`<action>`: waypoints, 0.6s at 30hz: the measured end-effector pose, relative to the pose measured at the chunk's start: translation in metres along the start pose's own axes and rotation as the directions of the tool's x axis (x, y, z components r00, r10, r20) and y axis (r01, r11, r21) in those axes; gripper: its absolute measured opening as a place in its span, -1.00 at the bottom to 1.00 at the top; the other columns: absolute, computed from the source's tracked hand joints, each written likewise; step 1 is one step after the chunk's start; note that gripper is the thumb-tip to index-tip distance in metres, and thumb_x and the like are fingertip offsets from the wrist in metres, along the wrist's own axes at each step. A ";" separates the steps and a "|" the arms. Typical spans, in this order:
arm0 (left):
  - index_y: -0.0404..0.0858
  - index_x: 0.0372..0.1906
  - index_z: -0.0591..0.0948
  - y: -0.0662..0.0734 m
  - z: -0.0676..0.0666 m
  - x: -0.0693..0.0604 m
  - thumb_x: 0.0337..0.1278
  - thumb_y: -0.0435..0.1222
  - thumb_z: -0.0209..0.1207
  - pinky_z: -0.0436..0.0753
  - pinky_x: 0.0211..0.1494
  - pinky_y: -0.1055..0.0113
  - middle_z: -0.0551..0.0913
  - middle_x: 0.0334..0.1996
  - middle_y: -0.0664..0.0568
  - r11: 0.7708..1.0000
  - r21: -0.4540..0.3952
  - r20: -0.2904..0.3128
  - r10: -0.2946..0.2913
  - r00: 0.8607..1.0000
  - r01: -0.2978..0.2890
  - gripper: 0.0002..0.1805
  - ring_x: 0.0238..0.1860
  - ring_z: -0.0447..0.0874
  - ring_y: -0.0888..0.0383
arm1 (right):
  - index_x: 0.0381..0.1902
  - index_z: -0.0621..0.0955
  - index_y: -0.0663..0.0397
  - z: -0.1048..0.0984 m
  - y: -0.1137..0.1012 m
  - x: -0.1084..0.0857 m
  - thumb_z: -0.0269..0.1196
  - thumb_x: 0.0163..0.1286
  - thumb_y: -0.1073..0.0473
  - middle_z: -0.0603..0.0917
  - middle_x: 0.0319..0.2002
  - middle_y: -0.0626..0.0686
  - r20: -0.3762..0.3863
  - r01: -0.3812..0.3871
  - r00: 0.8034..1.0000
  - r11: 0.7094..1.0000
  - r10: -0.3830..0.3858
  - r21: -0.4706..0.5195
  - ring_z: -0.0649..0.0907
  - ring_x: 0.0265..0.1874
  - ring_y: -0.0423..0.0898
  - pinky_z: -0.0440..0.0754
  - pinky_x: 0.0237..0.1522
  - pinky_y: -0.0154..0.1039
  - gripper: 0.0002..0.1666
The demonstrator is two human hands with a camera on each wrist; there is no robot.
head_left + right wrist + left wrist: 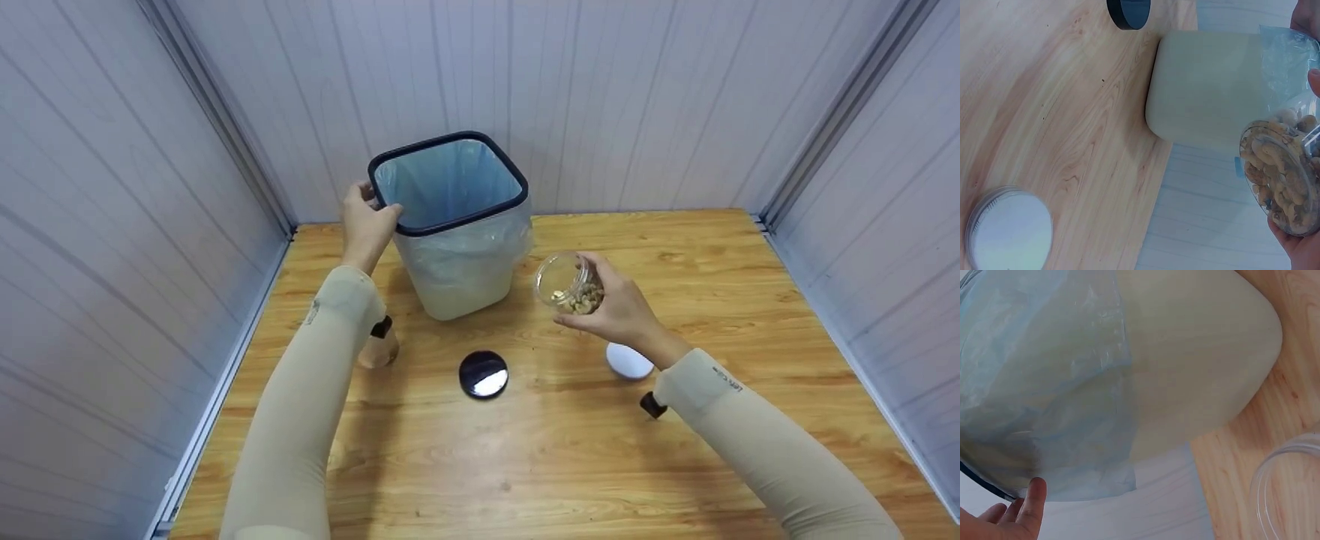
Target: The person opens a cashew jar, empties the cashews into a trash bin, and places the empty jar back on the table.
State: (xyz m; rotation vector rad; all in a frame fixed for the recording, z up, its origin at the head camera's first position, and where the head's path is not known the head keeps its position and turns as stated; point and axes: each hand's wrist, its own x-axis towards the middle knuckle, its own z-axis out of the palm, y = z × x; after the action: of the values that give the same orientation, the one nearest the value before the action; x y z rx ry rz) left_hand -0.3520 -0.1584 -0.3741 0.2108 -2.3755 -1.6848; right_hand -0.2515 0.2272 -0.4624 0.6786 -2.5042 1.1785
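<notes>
A pale trash bin (pixel 457 289) with a dark rim and a translucent bluish liner (pixel 480 247) stands at the back of the wooden table. My left hand (pixel 369 229) grips the left side of its rim, thumb on top. To the right of the bin, my right hand (pixel 619 307) holds a clear jar (pixel 1280 174) on its side, its open mouth turned toward the bin. Tan, lumpy dried pieces (pixel 583 300) lie inside the jar; their exact kind is unclear.
A round black lid (pixel 484 375) lies mid-table, and a white lid (pixel 630 361) sits below my right hand. Another clear container (pixel 379 351) is partly hidden by my left forearm. White panelled walls (pixel 600 97) close off the back and sides.
</notes>
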 end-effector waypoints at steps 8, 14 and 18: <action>-0.39 0.60 0.36 0.000 0.004 0.000 0.36 -0.43 0.15 0.61 0.51 0.13 0.50 0.49 -0.26 0.999 -0.016 -0.023 -0.041 0.999 0.041 -0.29 0.50 0.51 -0.10 | 0.52 0.43 0.17 0.000 0.000 0.002 0.78 0.01 0.00 0.70 0.26 0.27 0.013 -0.003 1.000 1.000 0.003 0.004 0.74 0.18 0.21 0.77 0.17 0.15 0.20; -0.40 0.61 0.34 0.001 0.008 0.000 0.37 -0.44 0.12 0.58 0.54 0.13 0.48 0.50 -0.26 0.999 -0.006 -0.029 -0.050 0.998 0.050 -0.29 0.53 0.48 -0.10 | 0.52 0.42 0.22 -0.002 -0.001 0.004 0.77 0.01 0.03 0.67 0.29 0.29 -0.009 0.006 1.000 1.000 -0.006 0.013 0.72 0.20 0.23 0.76 0.19 0.18 0.20; -0.39 0.61 0.33 0.000 0.011 0.000 0.38 -0.45 0.10 0.59 0.53 0.13 0.47 0.50 -0.26 0.999 0.003 -0.033 -0.050 0.998 0.050 -0.30 0.53 0.47 -0.11 | 0.51 0.43 0.22 -0.003 -0.002 0.007 0.77 0.02 0.05 0.67 0.28 0.27 -0.020 0.014 1.000 1.000 -0.014 0.025 0.72 0.20 0.22 0.75 0.17 0.19 0.18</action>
State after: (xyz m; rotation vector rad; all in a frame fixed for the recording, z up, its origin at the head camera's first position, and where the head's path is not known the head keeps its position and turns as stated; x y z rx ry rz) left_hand -0.3551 -0.1488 -0.3771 0.2983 -2.3686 -1.6851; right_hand -0.2558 0.2265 -0.4559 0.6865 -2.4689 1.2074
